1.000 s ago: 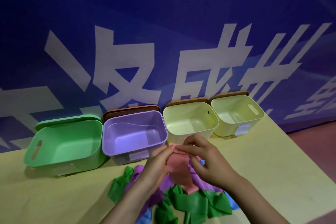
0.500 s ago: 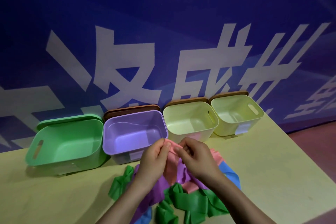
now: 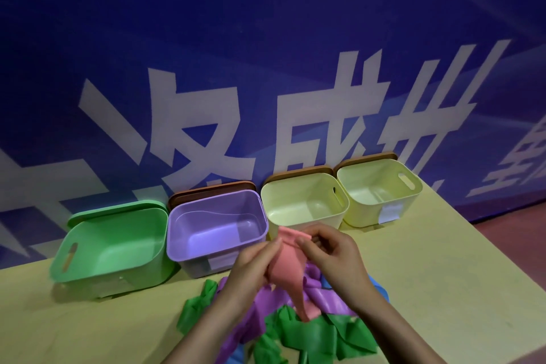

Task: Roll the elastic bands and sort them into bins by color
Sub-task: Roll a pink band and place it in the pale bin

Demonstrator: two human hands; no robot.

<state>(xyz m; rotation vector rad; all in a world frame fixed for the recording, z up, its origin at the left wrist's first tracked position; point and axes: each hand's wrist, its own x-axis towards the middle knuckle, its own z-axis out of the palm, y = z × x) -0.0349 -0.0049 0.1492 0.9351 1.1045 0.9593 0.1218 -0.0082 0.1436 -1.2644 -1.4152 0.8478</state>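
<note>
The yellow counter (image 3: 443, 289) carries four open bins in a row by the wall: green bin (image 3: 112, 245), purple bin (image 3: 217, 230), two pale yellow bins (image 3: 304, 201) (image 3: 379, 189). In front of them lies a heap of elastic bands (image 3: 310, 331).

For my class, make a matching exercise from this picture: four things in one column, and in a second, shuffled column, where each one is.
Things
1. green bin
2. purple bin
3. pink band
4. green bands

Places
A. held up between both hands
B. lying on the table, nearest the camera
C. leftmost in the row of bins
D. second from the left in the row

Pairs: 1-C, 2-D, 3-A, 4-B
</note>
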